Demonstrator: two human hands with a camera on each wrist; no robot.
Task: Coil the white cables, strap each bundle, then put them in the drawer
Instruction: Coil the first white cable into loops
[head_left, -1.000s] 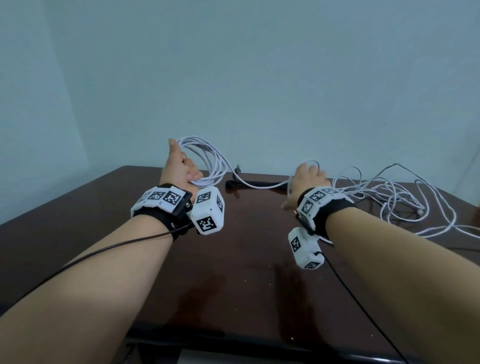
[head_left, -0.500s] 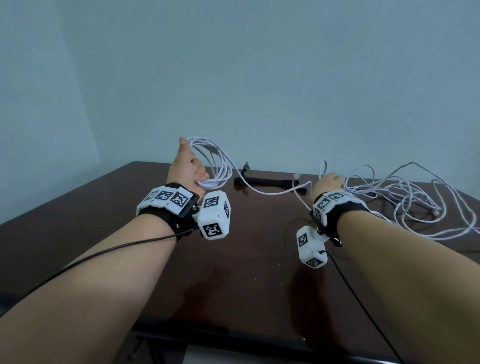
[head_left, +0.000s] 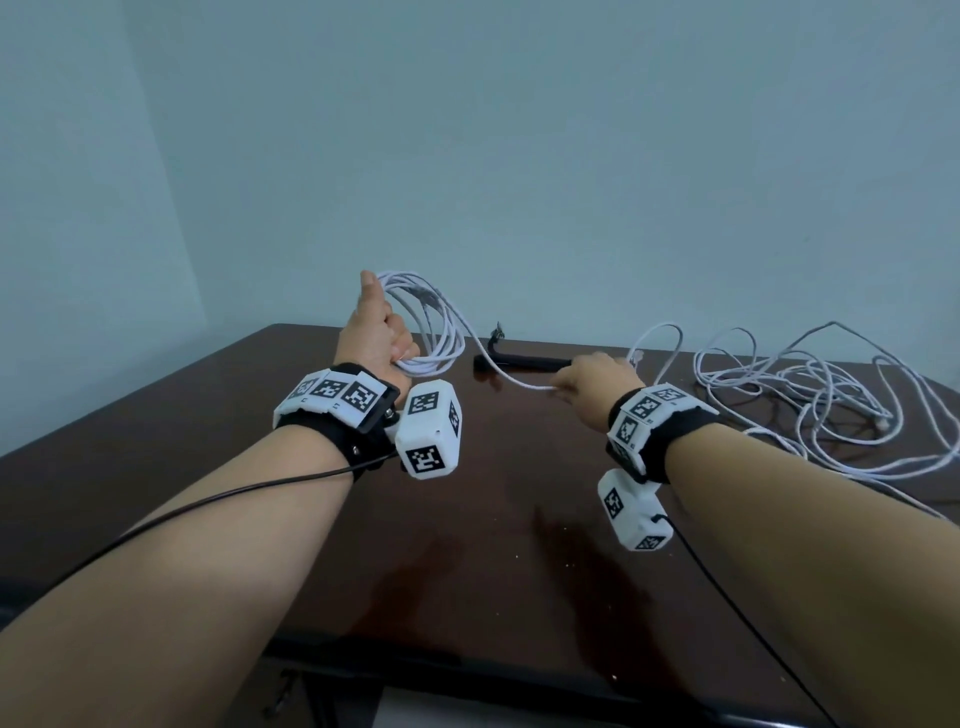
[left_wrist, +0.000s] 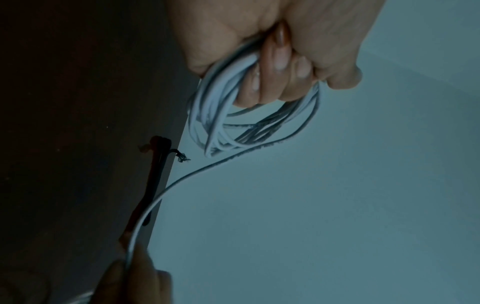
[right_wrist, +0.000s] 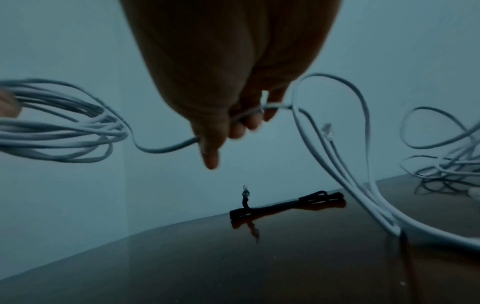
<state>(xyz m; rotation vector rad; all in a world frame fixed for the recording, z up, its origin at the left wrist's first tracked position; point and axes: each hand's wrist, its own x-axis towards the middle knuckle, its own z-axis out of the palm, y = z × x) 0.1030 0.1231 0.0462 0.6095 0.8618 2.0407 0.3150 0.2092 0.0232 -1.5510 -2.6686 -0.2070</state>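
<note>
First white cable part-coiled: coil (head_left: 423, 332) is gripped by left hand (head_left: 371, 338), tail pinched by right hand (head_left: 592, 382); tangled cables (head_left: 810, 395) at right, black strap (head_left: 519, 361), drawer stage all outstanding.

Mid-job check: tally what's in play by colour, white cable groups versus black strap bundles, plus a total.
White: 2, the coil gripped in the left hand, its free run pinched by the right hand, and the loose tangle on the table.
Black: 1, the strap bundle.
Total: 3.
</note>
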